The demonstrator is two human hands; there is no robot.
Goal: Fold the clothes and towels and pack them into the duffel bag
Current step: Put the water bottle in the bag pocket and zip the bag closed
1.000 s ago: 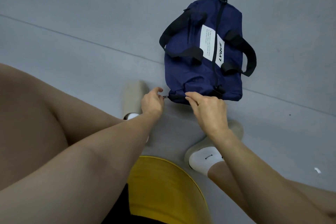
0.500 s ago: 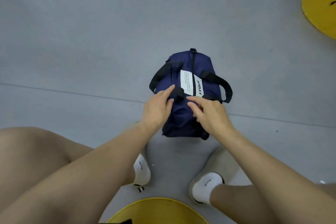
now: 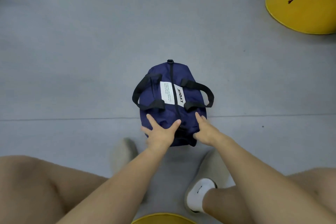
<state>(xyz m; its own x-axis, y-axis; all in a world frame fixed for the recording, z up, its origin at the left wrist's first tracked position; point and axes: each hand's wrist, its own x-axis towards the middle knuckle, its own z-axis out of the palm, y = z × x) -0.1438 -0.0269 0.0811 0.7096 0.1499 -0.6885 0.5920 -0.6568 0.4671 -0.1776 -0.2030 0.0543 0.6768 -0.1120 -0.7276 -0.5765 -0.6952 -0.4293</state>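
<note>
A navy duffel bag (image 3: 172,107) with black handles and a white label lies zipped on the grey floor, its long axis pointing away from me. My left hand (image 3: 161,132) lies flat with spread fingers on the bag's near end. My right hand (image 3: 204,130) presses the near right side with straight fingers. No clothes or towels are in view.
A yellow stool (image 3: 301,5) stands at the far right. Another yellow seat edge (image 3: 163,219) shows at the bottom under me. My feet in pale slippers (image 3: 205,183) rest on the floor (image 3: 72,60) just in front of the bag.
The view rose and pulled back. Both hands slid from the bag's top near the label down to its near end, and now press it with flat fingers.
</note>
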